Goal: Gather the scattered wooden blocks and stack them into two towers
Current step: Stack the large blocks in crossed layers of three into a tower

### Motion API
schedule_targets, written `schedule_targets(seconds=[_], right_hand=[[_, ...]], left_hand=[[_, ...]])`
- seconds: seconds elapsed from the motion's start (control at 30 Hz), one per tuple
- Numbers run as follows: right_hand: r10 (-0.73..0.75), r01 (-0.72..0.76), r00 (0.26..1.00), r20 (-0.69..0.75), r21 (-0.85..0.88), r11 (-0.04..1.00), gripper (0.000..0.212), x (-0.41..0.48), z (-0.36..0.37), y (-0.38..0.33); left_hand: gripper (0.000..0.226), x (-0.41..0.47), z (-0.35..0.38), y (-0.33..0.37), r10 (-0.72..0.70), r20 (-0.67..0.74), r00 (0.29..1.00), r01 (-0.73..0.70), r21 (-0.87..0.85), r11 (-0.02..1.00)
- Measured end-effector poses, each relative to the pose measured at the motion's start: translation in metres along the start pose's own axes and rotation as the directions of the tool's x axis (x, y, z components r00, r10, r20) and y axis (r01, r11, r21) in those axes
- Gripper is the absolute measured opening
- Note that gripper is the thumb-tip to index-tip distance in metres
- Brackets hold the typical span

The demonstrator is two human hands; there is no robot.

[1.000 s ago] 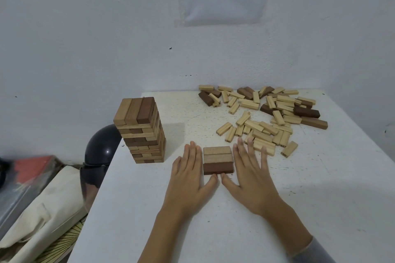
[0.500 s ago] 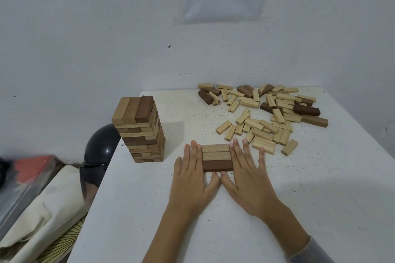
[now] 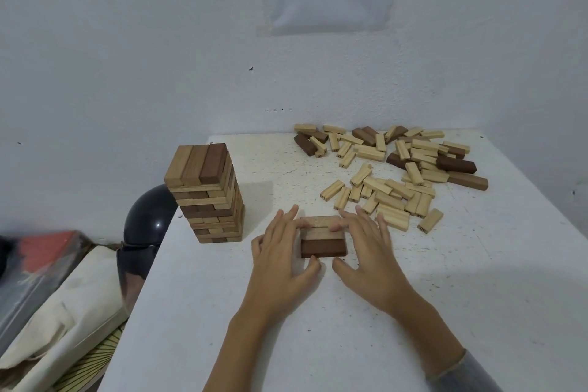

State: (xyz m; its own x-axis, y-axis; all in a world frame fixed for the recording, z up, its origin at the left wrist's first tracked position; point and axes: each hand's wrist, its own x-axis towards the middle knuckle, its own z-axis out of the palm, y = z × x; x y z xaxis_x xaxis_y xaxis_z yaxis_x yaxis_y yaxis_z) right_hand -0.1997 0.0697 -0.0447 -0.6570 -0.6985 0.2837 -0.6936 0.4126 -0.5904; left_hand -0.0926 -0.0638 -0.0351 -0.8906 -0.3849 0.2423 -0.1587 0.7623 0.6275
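Wooden blocks [image 3: 323, 237], three abreast, sit clasped between left hand [image 3: 280, 259] and right hand [image 3: 366, 258]; tower [image 3: 206, 197] stands left, loose pile [image 3: 394, 188] behind.

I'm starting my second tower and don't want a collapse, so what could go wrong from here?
1. The left hand and right hand squeeze the three-block row; uneven pressure could leave it skewed, giving the new tower a crooked base.
2. The finished tower stands near the left edge of the table, close to the left hand; a stray bump might topple it.
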Motion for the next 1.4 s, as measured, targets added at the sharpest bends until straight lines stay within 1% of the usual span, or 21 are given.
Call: schedule_targets(seconds=[0.1, 0.3, 0.43, 0.53, 0.63, 0.77, 0.9, 1.03, 1.17, 1.27, 1.4], right_hand=[[0.005, -0.005, 1.0, 0.023, 0.007, 1.0, 0.043, 0.0, 0.001, 0.003], [0.005, -0.007, 0.999, 0.041, 0.049, 0.999, 0.037, 0.001, 0.001, 0.007], [0.015, -0.016, 1.0, 0.016, 0.073, 0.997, 0.037, 0.002, 0.0, 0.007], [0.013, -0.015, 1.0, 0.018, 0.105, 0.994, 0.04, 0.001, -0.002, 0.006], [0.014, -0.016, 1.0, 0.012, 0.104, 0.994, 0.043, 0.002, -0.004, 0.004], [0.032, -0.035, 0.999, 0.025, 0.13, 0.991, 0.047, 0.003, -0.007, 0.002], [0.025, -0.03, 0.999, 0.026, 0.174, 0.984, 0.05, 0.002, -0.013, -0.001], [0.069, -0.074, 0.997, 0.031, 0.234, 0.969, 0.054, 0.004, -0.023, -0.002], [0.093, -0.092, 0.996, 0.011, 0.306, 0.947, 0.057, 0.008, -0.036, -0.008], [0.078, -0.07, 0.997, -0.008, 0.352, 0.933, 0.058, 0.013, -0.048, -0.013], [0.03, -0.008, 0.998, -0.047, 0.404, 0.915, 0.061, 0.026, -0.072, -0.021]], left_hand=[[0.04, 0.0, 0.002, -0.002, -0.024, 0.027, 0.999, 0.024, 0.007, 1.0], [0.039, 0.0, -0.001, 0.003, -0.058, 0.016, 0.998, 0.059, -0.039, 0.998], [0.038, 0.0, -0.002, 0.006, -0.065, 0.012, 0.998, 0.066, -0.045, 0.997], [0.04, 0.0, -0.004, 0.009, -0.07, -0.011, 0.998, 0.069, -0.078, 0.995], [0.046, -0.002, -0.008, 0.014, -0.143, 0.002, 0.99, 0.141, -0.155, 0.978], [0.051, -0.003, -0.007, 0.012, -0.182, 0.02, 0.983, 0.182, -0.218, 0.959], [0.055, -0.003, -0.006, 0.008, -0.172, 0.023, 0.985, 0.172, -0.233, 0.957], [0.057, -0.001, -0.007, 0.009, -0.176, 0.028, 0.984, 0.176, -0.3, 0.937], [0.055, 0.008, -0.014, 0.017, -0.117, -0.017, 0.993, 0.102, -0.391, 0.915], [0.053, 0.016, -0.024, 0.024, -0.035, -0.043, 0.998, 0.017, -0.356, 0.934], [0.055, 0.029, -0.042, 0.04, 0.053, -0.113, 0.992, -0.087, -0.318, 0.944]])
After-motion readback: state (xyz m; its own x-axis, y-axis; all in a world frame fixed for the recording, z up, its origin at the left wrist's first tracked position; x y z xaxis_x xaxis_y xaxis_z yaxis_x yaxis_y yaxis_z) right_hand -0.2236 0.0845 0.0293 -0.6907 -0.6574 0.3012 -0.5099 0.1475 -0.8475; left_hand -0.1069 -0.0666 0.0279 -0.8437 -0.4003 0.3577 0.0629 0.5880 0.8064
